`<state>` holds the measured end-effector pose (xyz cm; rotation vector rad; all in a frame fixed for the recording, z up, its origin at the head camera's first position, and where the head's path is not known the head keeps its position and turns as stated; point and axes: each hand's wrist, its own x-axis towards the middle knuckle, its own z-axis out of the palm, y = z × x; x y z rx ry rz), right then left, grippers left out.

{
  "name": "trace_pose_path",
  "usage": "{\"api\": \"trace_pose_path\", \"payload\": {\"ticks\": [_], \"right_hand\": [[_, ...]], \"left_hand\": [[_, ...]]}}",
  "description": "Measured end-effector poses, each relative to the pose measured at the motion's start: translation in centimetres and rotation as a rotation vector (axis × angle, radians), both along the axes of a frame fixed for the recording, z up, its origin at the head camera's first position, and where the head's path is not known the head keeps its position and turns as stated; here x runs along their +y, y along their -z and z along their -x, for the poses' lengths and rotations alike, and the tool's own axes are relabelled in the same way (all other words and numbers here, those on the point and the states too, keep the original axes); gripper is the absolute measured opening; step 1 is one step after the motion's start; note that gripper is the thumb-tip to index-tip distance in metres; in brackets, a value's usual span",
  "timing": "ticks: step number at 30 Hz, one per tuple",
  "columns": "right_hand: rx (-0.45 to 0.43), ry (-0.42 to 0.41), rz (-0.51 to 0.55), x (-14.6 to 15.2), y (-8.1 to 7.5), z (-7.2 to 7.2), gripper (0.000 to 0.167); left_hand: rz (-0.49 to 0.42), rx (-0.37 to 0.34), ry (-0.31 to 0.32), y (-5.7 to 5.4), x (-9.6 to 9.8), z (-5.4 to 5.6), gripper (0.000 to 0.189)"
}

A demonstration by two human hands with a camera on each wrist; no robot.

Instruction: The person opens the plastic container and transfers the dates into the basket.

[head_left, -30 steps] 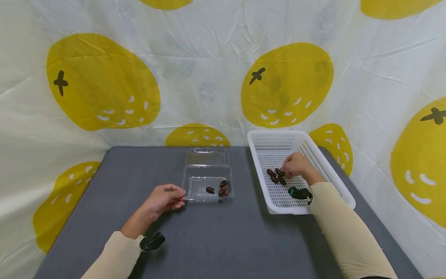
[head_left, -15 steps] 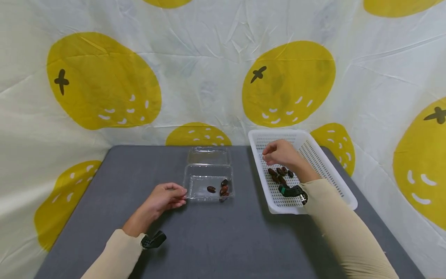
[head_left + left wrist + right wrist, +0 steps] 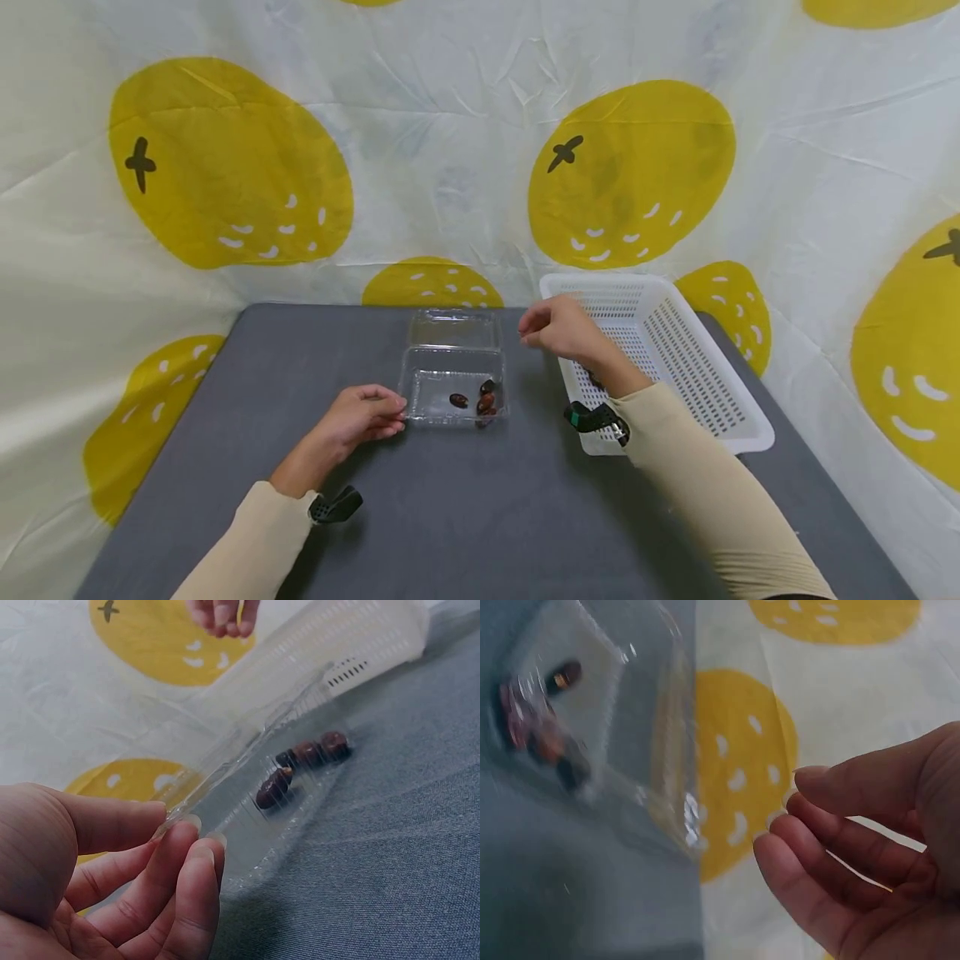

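Both hands are working: the left hand (image 3: 358,417) is pinching the clear container's (image 3: 454,398) edge, while the right hand (image 3: 558,327), fingers loosely curled with any contents unseen, is moving from the white basket (image 3: 678,350) toward frame centre.

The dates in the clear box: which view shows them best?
The left wrist view: the dates lie sharp and close inside the clear box, whose rim the left hand pinches. The head view shows them small; the right wrist view blurs them.
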<state>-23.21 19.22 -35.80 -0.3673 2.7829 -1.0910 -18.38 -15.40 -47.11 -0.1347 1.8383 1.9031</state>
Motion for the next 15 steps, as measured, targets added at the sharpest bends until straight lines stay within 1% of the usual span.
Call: {"api": "trace_pose_path", "payload": {"ticks": [3, 5, 11, 15], "right_hand": [[-0.031, -0.059, 0.028, -1.9, 0.9, -0.2, 0.013], [-0.050, -0.092, 0.021, -3.1, 1.6, -0.2, 0.014], [-0.068, -0.170, -0.055, -6.8, 4.2, 0.1, 0.017], [-0.058, -0.222, -0.117, -8.3, 6.1, 0.3, 0.019]], "left_hand": [[-0.002, -0.003, -0.004, 0.1, 0.0, 0.0, 0.009], [-0.005, 0.001, -0.002, 0.1, 0.0, 0.1, 0.009], [-0.008, 0.001, -0.017, 0.2, -0.1, 0.3, 0.007], [-0.016, -0.007, -0.022, 0.3, 0.1, 0.4, 0.006]]}}
